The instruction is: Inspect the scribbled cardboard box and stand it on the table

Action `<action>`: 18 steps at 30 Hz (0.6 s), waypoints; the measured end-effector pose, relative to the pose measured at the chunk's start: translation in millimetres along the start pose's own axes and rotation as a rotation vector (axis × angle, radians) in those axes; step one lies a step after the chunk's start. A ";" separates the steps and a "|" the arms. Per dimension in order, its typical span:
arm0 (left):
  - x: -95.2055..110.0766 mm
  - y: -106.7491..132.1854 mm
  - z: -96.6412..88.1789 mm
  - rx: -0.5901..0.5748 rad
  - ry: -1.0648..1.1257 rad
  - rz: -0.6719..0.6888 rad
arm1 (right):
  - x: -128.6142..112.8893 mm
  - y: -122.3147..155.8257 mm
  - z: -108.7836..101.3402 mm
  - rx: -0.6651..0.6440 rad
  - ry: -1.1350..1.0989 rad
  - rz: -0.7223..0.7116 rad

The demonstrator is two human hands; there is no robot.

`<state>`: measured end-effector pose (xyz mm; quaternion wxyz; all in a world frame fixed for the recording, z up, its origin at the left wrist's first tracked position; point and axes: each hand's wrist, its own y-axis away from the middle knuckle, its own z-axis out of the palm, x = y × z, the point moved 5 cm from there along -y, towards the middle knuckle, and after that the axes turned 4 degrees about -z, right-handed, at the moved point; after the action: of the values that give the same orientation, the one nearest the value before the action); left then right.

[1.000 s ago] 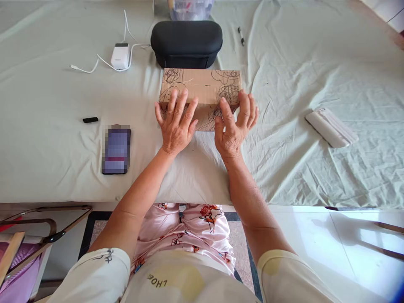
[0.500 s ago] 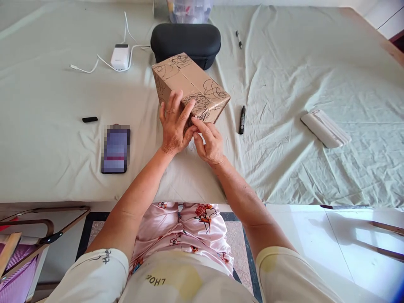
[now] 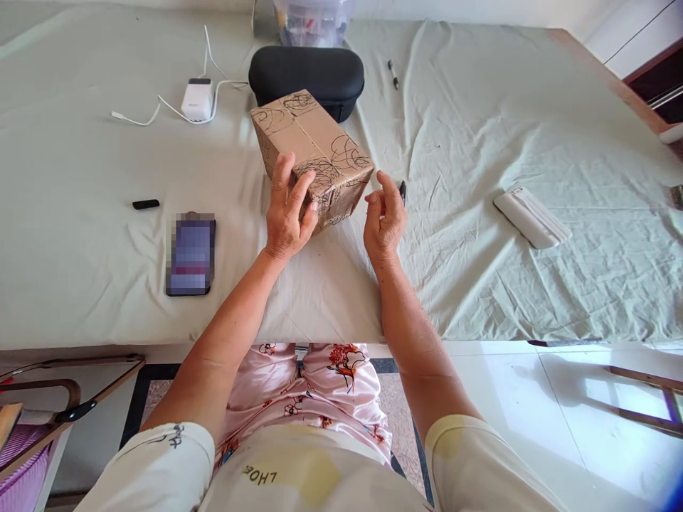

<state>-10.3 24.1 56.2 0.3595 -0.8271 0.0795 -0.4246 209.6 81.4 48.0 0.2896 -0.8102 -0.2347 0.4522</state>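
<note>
A brown cardboard box [image 3: 314,146] covered in black scribbles sits turned at an angle on the pale green cloth [image 3: 480,128]. My left hand [image 3: 285,210] presses against the box's near left side, fingers spread up its face. Just right of the box's near corner, my right hand [image 3: 385,217] hovers with fingers curled and apart, holding nothing and not touching the box. A black marker [image 3: 402,189] lies on the cloth behind my right hand, mostly hidden by it.
A black zip case [image 3: 306,71] lies behind the box. A white charger [image 3: 196,99] with cable is at the back left. A phone [image 3: 191,254] and a small black cap [image 3: 146,204] lie left. A white flat tool [image 3: 529,217] lies right. A pen [image 3: 393,73] lies farther back.
The box was turned from square-on to an angle. My right hand has come off the box's near corner and moved right, now over the marker. My left hand stays on the box.
</note>
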 end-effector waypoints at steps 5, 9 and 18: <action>-10.0 -0.5 -3.1 0.016 -0.050 -0.029 | 8.4 0.0 10.1 -0.086 0.016 0.005; -17.8 -0.3 -4.3 -0.013 -0.036 -0.077 | 11.3 3.0 23.4 -0.279 0.107 0.096; -29.9 8.9 12.9 -0.295 -0.392 -0.468 | 4.4 4.7 26.6 -0.531 0.379 0.233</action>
<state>-17.7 37.4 26.1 0.1371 -0.9319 -0.1227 -0.3127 189.1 87.8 30.9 0.0538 -0.9483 -0.1921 0.2468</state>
